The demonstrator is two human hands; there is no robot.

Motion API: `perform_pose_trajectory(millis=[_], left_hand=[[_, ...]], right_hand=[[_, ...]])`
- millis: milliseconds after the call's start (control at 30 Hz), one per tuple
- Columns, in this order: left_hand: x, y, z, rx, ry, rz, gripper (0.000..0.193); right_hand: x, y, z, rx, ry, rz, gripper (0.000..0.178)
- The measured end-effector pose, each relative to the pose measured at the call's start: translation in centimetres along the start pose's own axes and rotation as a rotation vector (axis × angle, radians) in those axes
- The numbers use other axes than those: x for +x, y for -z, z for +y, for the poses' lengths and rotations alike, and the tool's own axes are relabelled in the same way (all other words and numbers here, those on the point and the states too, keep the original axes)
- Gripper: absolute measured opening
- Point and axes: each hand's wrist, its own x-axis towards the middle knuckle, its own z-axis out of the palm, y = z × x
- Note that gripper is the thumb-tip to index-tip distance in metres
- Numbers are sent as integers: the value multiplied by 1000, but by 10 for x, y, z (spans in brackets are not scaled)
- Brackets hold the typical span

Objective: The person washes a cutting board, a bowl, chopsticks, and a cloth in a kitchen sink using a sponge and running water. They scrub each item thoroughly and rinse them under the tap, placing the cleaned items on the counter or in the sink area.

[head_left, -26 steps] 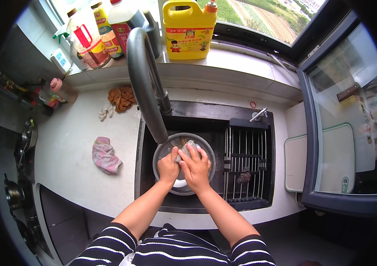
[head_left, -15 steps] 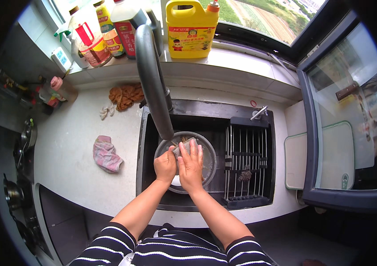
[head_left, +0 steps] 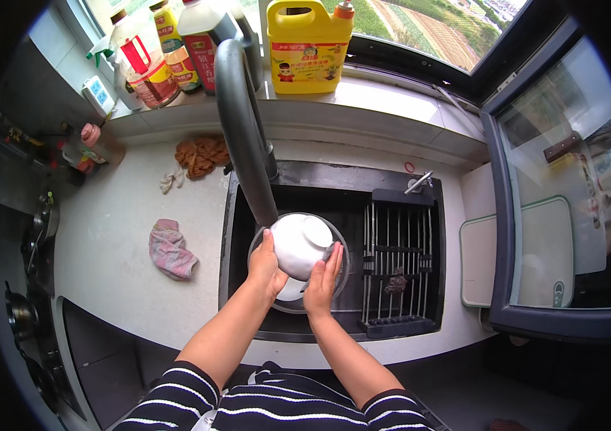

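A white bowl (head_left: 295,248) is turned over between my hands, its round foot facing up and to the right. My left hand (head_left: 265,270) is closed on the bowl's left side, with the thumb along its wall. Against the right side of the bowl lies my right hand (head_left: 322,286), pressing a piece of grey cloth (head_left: 329,252) that mostly hides behind the fingers. Below them a round basin (head_left: 345,276) stands in the dark sink (head_left: 352,305). Another white dish (head_left: 292,291) shows inside the basin, partly covered by the hands.
A dark tap (head_left: 242,129) arches over the basin. On the sink's right side sits a drying rack (head_left: 400,262) with a scouring pad (head_left: 396,282). A pink cloth (head_left: 171,249) and brown cloth (head_left: 203,156) lie left. A yellow jug (head_left: 309,50) and bottles line the sill; an open window (head_left: 496,208) juts in right.
The white bowl has come up from the basin into both hands, bottom up. My hands have moved apart to its sides, and the grey cloth has shifted from between them to the bowl's right side.
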Motion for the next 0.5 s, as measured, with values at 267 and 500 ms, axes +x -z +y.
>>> perform_pose_trajectory(millis=[267,500], left_hand=[[-1,10,5,215,116,-291,29],[-12,14,-11,396,-228,-343,25]], right_hand=[[61,17,-48,-479,410,-383,38],[44,29,-36,-178,-129,-252,37]])
